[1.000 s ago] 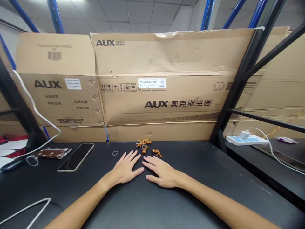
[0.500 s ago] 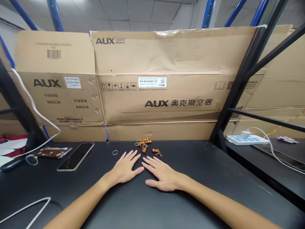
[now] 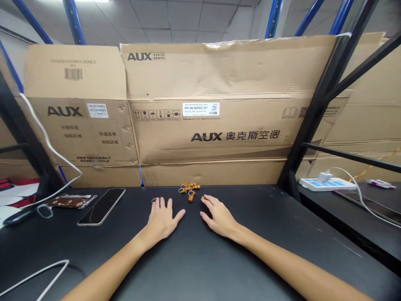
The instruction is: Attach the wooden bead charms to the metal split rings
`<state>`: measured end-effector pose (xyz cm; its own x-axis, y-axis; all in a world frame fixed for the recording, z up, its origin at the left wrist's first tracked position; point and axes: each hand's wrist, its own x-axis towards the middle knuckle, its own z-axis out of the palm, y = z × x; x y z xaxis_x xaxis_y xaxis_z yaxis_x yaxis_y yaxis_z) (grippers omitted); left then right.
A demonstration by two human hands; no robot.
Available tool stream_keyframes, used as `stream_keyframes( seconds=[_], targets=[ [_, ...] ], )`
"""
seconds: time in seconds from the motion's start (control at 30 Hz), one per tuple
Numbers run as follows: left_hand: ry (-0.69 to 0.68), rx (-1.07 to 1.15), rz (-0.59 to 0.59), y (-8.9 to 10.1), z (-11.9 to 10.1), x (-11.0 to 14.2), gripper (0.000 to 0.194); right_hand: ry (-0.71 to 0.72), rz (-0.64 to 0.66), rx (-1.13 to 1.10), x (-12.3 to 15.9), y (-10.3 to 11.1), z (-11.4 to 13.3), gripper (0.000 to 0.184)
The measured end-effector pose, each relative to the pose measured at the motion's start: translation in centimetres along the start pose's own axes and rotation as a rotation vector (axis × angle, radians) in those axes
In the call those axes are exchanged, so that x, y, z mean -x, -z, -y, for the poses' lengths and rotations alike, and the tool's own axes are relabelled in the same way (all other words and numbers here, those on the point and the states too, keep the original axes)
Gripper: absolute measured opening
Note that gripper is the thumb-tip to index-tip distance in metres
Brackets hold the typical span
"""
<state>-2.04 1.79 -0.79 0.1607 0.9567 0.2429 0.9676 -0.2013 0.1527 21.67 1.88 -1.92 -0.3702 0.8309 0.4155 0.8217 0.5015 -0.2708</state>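
My left hand (image 3: 162,219) lies palm down with its fingers spread, fingertips reaching a thin metal ring (image 3: 153,200) that they partly cover. My right hand (image 3: 220,217) is palm down too, fingers stretched forward and thumb apart. Its fingertips are over a small brown wooden bead charm (image 3: 202,197), mostly hidden beneath them; whether they touch it I cannot tell. Between and beyond both hands sits a small cluster of similar wooden bead keychains (image 3: 190,187) with metal rings, one bead charm (image 3: 190,197) lying at its near side.
On the left of the black table (image 3: 175,267) are a phone (image 3: 102,207), a brown wrapped packet (image 3: 71,200) and white cables (image 3: 46,276). Cardboard panels (image 3: 213,146) stand along the back. A black rack post (image 3: 310,113) rises at right, with a power strip (image 3: 327,184) beyond it.
My hands have moved apart. The left has shifted left and forward to the ring; the right has moved right and forward over the single bead charm, now mostly covering it.
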Motion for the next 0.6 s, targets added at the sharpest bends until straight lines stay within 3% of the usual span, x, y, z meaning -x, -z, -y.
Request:
stream_keyframes(
  seconds=[0.17,0.23,0.33,0.47,0.6],
  targets=[
    [-0.482,0.226,-0.019,1.0,-0.4,0.4,0.043,0.134,-0.078,-0.105,0.3,-0.4,0.0,0.032],
    [-0.605,0.297,-0.006,1.3,-0.6,0.6,0.035,0.188,-0.094,-0.146,0.3,-0.3,0.1,0.028],
    [-0.644,0.314,-0.047,1.2,-0.7,0.8,0.030,0.244,-0.113,-0.176,0.3,0.1,0.4,0.028],
    [-0.588,0.289,-0.094,0.8,-0.6,0.6,0.028,0.247,-0.174,-0.133,0.3,0.6,0.8,0.032],
    [-0.570,0.290,-0.084,0.6,-0.5,0.4,0.027,0.276,-0.105,-0.082,0.4,0.7,1.0,0.034]
  ],
)
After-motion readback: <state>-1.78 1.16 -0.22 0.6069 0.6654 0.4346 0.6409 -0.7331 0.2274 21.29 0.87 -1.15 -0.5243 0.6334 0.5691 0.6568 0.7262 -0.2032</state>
